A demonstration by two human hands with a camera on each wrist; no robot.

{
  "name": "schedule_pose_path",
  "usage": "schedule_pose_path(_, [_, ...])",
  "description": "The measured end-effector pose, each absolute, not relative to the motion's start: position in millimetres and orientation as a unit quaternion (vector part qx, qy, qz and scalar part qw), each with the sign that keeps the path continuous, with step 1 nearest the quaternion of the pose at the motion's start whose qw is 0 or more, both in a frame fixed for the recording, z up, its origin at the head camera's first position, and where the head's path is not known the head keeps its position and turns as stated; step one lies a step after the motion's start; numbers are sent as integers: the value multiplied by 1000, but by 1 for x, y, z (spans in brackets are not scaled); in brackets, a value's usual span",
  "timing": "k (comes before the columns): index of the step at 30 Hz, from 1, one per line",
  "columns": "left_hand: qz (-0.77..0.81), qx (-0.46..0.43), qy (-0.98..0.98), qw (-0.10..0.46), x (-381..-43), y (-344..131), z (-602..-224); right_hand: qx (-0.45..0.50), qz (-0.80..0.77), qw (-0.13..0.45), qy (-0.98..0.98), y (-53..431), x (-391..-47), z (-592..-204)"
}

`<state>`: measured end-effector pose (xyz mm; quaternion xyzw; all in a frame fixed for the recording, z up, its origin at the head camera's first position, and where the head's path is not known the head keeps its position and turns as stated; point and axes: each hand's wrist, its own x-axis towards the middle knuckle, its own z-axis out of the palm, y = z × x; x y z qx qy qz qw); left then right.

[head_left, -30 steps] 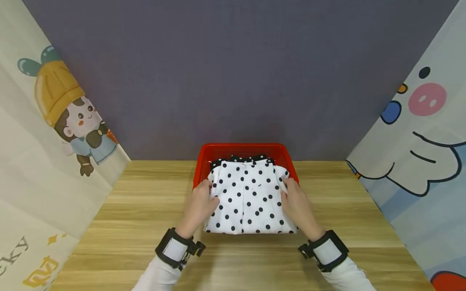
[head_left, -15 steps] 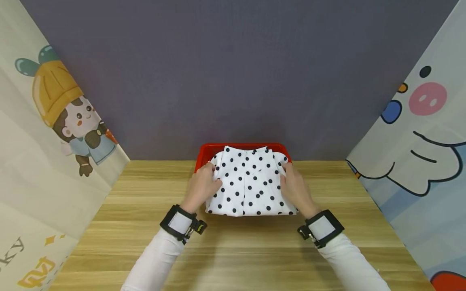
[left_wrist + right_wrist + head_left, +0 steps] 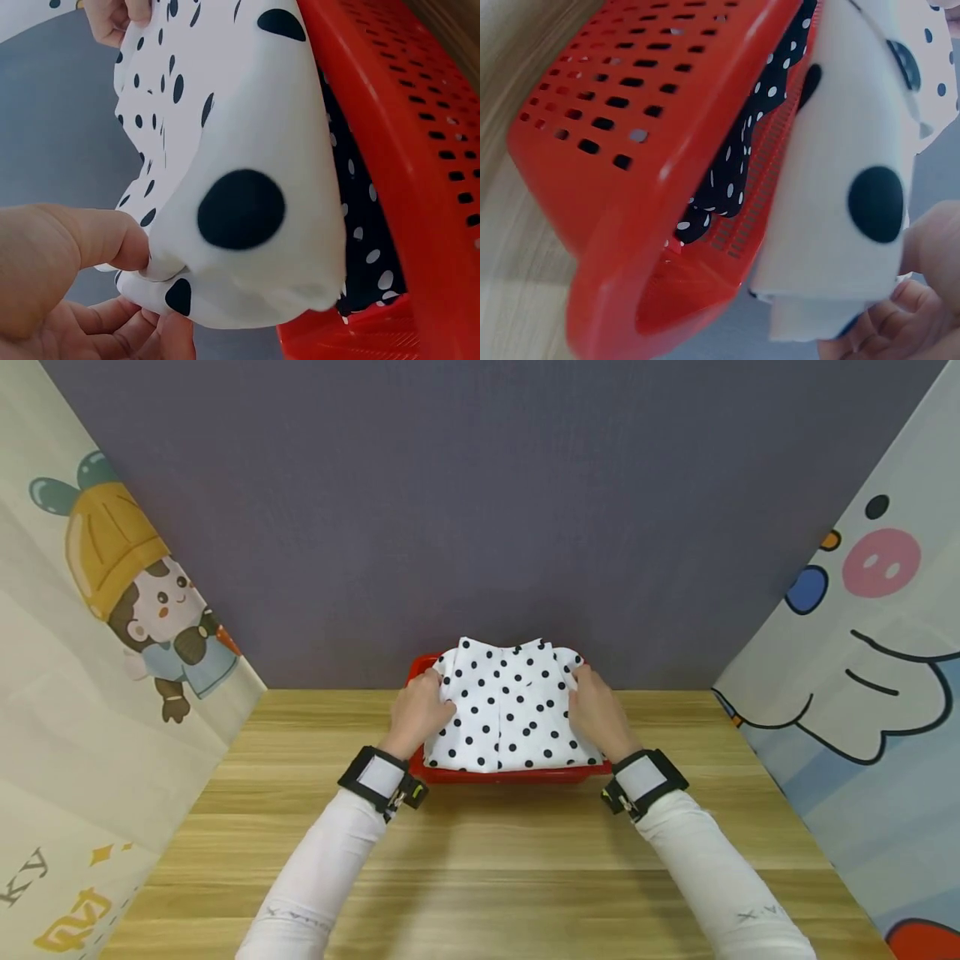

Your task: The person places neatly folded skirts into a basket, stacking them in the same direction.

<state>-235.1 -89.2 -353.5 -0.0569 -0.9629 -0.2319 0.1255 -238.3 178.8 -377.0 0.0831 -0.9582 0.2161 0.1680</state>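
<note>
A folded white garment with black polka dots (image 3: 510, 710) is held level over a red plastic basket (image 3: 510, 776). My left hand (image 3: 420, 712) pinches its left edge between thumb and fingers, as the left wrist view shows close up. On the opposite side my right hand (image 3: 599, 710) grips the right edge, thumb on top and fingers beneath. Inside the basket lies a black cloth with white dots (image 3: 731, 169), visible below the white garment in both wrist views; in the head view the white garment hides it.
The basket stands on a wooden table (image 3: 510, 860) against a dark grey panel (image 3: 495, 510) at the back. Cartoon-printed curtains (image 3: 75, 652) flank the table left and right.
Both hands have carried the white garment away from me, toward the back. It now covers most of the basket and the black cloth, and the basket's front rim has come into view.
</note>
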Motion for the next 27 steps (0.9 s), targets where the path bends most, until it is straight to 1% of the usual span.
schedule_pose_path(5, [-220,-48,-968,113,-247,-88,-353,81,198,165,-963,177,-251,-374])
schedule_pose_path(8, [-209,-37,-972,98,-254,-87,-354,75,190,150,-967,176,-257,-373])
schedule_pose_path(16, [-185,-16,-982,34,-270,-82,-362,27,178,67,-981,173,-271,-377])
schedule_pose_path(27, [-160,-13,-987,-21,-283,-75,-367,6,154,-8,-988,171,-285,-380])
